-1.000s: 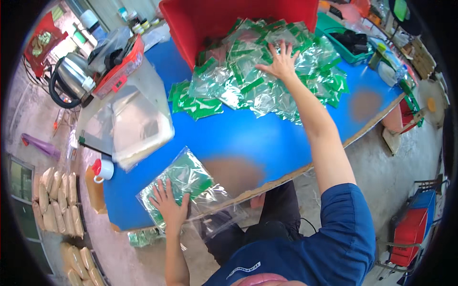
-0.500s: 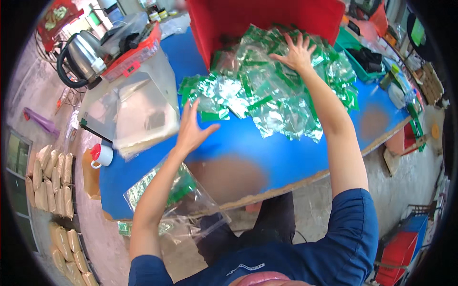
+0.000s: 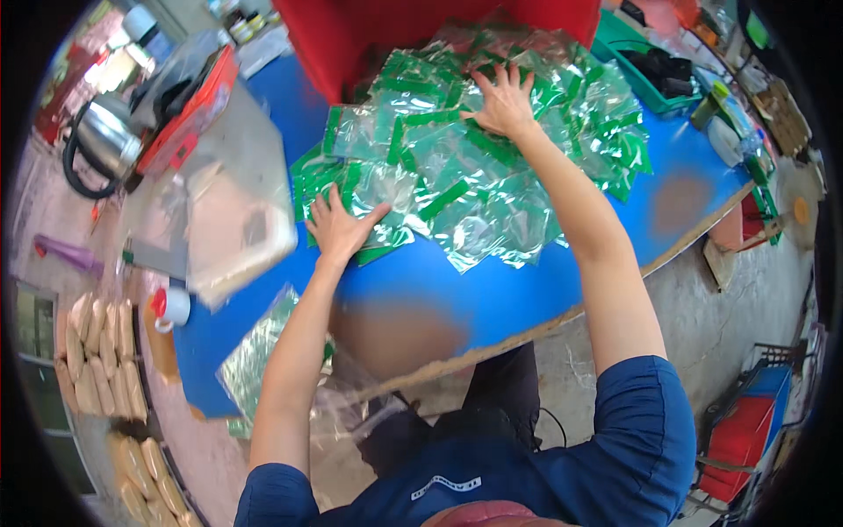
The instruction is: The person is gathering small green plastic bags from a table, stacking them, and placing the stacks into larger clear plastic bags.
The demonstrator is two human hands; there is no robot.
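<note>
Both hands flat, open on packet pile point(image 3: 474, 149) — left hand point(image 3: 338, 227) (was mid-table) now w/ right hand point(image 3: 502, 101).

- Straight ahead of you, a heap of clear plastic bags with green strips point(image 3: 474, 167) lies on the blue tabletop point(image 3: 492, 294), against the red plastic crate point(image 3: 351, 35) behind it.
- Your right hand point(image 3: 505, 101) rests flat on the far part of the heap; your left hand point(image 3: 338, 227) lies on its near left edge.
- Left of the heap sits a clear plastic container point(image 3: 233, 215), with a red-and-black sealing machine point(image 3: 180, 101) behind it.
- Near your left elbow, a flat stack of bags point(image 3: 255, 360) overhangs the table's near edge.
- A green plastic basket point(image 3: 654, 75) stands at the far right.
</note>
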